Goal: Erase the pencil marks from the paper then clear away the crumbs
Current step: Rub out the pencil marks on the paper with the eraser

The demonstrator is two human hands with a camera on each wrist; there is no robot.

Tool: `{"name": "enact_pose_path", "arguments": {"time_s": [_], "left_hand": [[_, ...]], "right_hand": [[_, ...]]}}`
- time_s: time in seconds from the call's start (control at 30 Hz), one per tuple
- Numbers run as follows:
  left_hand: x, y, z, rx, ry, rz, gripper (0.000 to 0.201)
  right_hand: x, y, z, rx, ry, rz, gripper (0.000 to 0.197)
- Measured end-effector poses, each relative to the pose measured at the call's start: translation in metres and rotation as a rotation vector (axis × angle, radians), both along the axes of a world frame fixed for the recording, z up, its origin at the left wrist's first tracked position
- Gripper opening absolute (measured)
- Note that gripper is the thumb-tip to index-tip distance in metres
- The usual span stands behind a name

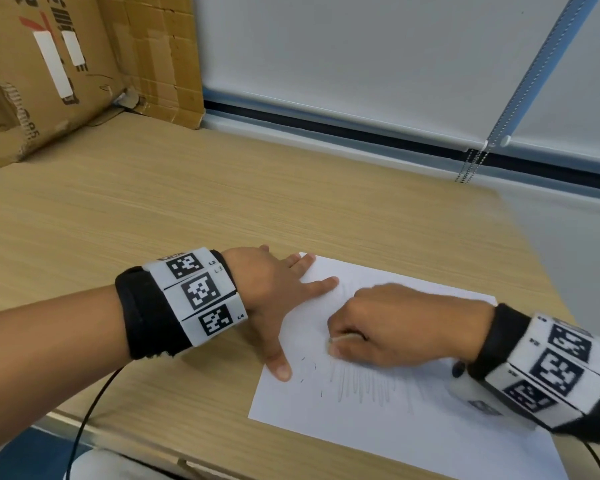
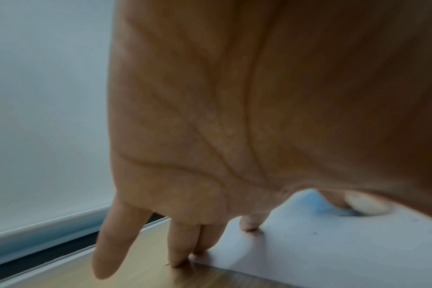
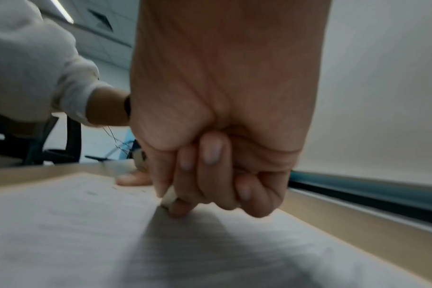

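1. Pale wood-grain desk (image 1: 187, 209) fills the scene, backed by a window blind (image 1: 361, 64), with a torn cardboard box (image 1: 49, 64) standing at its far left corner.

2. An eraser (image 3: 169, 195) is pinched by the right hand (image 1: 388, 327), whose fingers are curled tightly round it; only a small pale end is seen between thumb and fingertips, pressed onto the paper (image 1: 413, 427). The low, close grip is judged to give firm pressure for rubbing.

3. The paper is pinned by the left hand (image 1: 274, 292), kept flat with fingers spread and straight: the fingertips are laid on the sheet's far left corner and the thumb on its left edge. This is judged to be done so that the sheet cannot slide or crease under the rubbing.

4. The eraser's long axis cannot be told, since most of it is hidden in the grip; its exposed end is pointed down and to the left, at the paper.

5. The paper is set near the desk's front right corner, its long axis running from the far left toward the near right.

6. Pencil marks (image 1: 361, 389), a row of short strokes running toward the sheet's near edge, are seen just in front of the right hand and not yet erased. A few dark crumbs (image 1: 309, 368) are scattered beside the left thumb.
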State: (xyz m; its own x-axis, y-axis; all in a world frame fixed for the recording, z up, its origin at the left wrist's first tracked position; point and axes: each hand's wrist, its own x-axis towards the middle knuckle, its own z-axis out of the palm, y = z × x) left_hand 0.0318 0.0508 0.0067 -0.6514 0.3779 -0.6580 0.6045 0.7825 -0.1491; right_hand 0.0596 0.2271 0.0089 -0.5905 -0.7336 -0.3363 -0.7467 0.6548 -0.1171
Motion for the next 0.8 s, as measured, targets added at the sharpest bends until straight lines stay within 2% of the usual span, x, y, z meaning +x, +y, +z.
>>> {"name": "enact_pose_path", "arguments": {"time_s": [0.1, 0.2, 0.33, 0.4, 0.47, 0.63, 0.8], "left_hand": [[0.001, 0.001, 0.0, -0.018, 0.003, -0.005, 0.143], [0.0, 0.002, 0.0, -0.017, -0.001, 0.0, 0.144], [-0.001, 0.0, -0.001, -0.01, 0.0, -0.002, 0.143], [-0.001, 0.0, -0.001, -0.013, -0.002, -0.005, 0.144], [-0.001, 0.0, -0.002, -0.015, -0.002, -0.005, 0.145], [0.001, 0.001, 0.001, -0.015, 0.003, -0.001, 0.143], [0.0, 0.0, 0.0, -0.009, 0.003, 0.003, 0.143]], "right_hand": [[0.011, -0.003, 0.002, 0.041, -0.069, 0.05, 0.037], [0.001, 0.001, 0.005, 0.018, -0.07, -0.024, 0.04], [0.015, -0.001, 0.0, 0.017, -0.093, 0.04, 0.039], [0.01, 0.0, 0.003, 0.012, -0.122, 0.011, 0.04], [0.002, 0.003, 0.004, -0.009, -0.102, -0.048, 0.041], [0.018, -0.002, 0.001, 0.006, -0.128, 0.052, 0.038], [0.003, 0.003, 0.0, -0.02, -0.073, -0.002, 0.04]]}}
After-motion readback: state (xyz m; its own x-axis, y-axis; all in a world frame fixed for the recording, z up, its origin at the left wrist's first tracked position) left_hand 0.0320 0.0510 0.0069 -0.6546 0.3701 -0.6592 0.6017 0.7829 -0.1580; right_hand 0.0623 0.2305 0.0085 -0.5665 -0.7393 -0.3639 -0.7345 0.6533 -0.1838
